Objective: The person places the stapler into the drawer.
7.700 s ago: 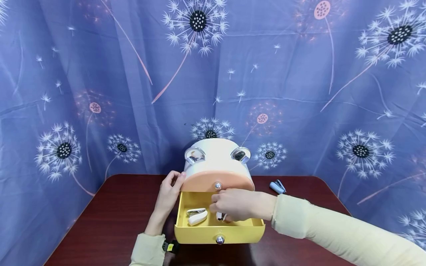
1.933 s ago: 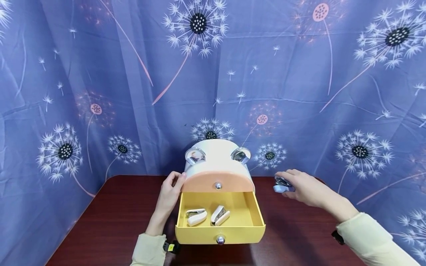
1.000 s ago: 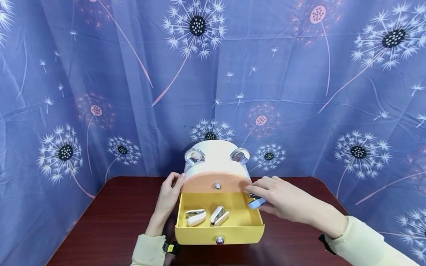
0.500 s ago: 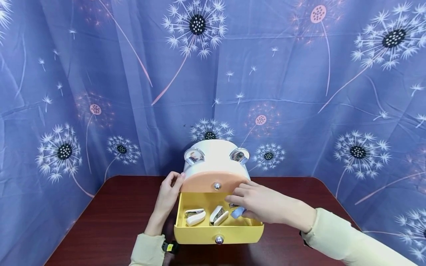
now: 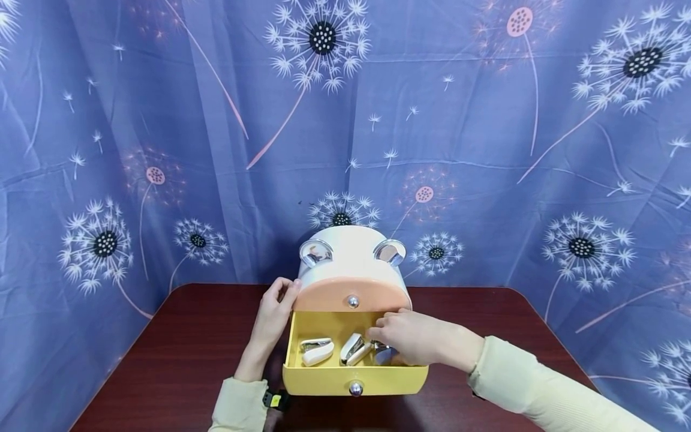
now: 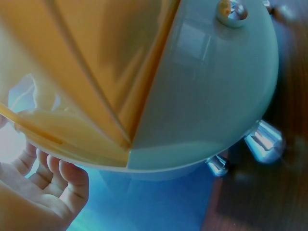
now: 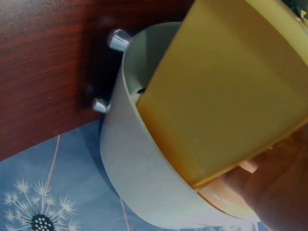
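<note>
My left hand [image 5: 272, 315] rests against the left side of a small white rounded cabinet [image 5: 351, 252]; the left wrist view shows its fingers [image 6: 72, 180] touching the rim. A yellow drawer [image 5: 324, 383] stands pulled out below the peach drawer front [image 5: 324, 295]. My right hand [image 5: 423, 337] reaches into its right part, holding a blue mini stapler [image 5: 384, 356], partly hidden by the fingers. Left of it lie two white mini staplers, one at the drawer's left [image 5: 317, 353] and one near its middle [image 5: 353, 349]. In the right wrist view, the drawer wall hides the stapler.
The cabinet stands on a dark red-brown table [image 5: 205, 360], backed by a blue dandelion-print curtain [image 5: 459, 120]. In the left wrist view, a pale green front [image 6: 207, 86] with a silver knob [image 6: 232, 12] and silver feet [image 6: 264, 142] show.
My right hand first left a white stapler in the drawer, then took the blue stapler from the table at right and carried it leftward, down into the drawer. My left hand stays put.
</note>
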`<state>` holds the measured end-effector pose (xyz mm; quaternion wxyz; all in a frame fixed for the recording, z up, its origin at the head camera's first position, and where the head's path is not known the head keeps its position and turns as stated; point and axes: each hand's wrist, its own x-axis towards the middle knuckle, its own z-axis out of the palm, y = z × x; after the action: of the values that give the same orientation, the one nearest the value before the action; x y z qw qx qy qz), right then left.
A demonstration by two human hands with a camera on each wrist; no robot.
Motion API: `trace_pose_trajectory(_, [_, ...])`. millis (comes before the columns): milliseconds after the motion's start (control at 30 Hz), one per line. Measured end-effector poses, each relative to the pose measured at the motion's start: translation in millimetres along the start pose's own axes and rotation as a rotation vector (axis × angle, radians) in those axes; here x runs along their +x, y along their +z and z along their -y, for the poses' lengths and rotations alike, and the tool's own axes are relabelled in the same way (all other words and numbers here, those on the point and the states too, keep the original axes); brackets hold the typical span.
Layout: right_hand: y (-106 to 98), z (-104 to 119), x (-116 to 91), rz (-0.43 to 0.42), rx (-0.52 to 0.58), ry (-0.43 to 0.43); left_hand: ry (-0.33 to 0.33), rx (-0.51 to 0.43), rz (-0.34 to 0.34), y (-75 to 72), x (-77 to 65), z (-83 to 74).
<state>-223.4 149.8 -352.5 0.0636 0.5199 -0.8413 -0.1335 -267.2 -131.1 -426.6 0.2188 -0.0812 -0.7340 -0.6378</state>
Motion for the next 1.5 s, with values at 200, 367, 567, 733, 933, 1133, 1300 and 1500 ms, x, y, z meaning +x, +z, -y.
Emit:
trace_pose_trajectory(200, [6,1,3,0.078,0.083,0.028,0.000,-0.003,0.006,0.4,-0.6,-1.0])
trace_pose_trajectory(367, [9,1,6,0.097,0.137,0.059,-0.001,-0.004,0.006,-0.9,-0.7,-1.6])
trace_pose_trajectory(567, [9,-1,7,0.077,0.201,0.086,-0.016,0.001,0.008,-1.5,0.1,0.4])
trace_pose_trajectory(733, [-3,-2,4,0.050,0.270,0.077,-0.006,-0.005,0.002,-1.3,0.3,0.4])
trace_pose_trajectory(933, [-16,1,-1,-0.063,0.272,0.037,0.002,-0.006,0.000,-1.0,0.3,-0.3])
trace_pose_trajectory(1133, [-21,12,-10,-0.230,0.292,0.028,-0.021,0.017,-0.003,-0.4,0.3,-2.6])
trace_pose_trajectory(1300, [-20,24,-18,-0.373,0.300,0.033,-0.031,0.013,0.008,0.3,1.3,-3.3])
trace_pose_trajectory(1500, [-16,44,-19,-0.580,0.282,0.020,-0.022,-0.003,0.007,0.8,0.8,-2.4])
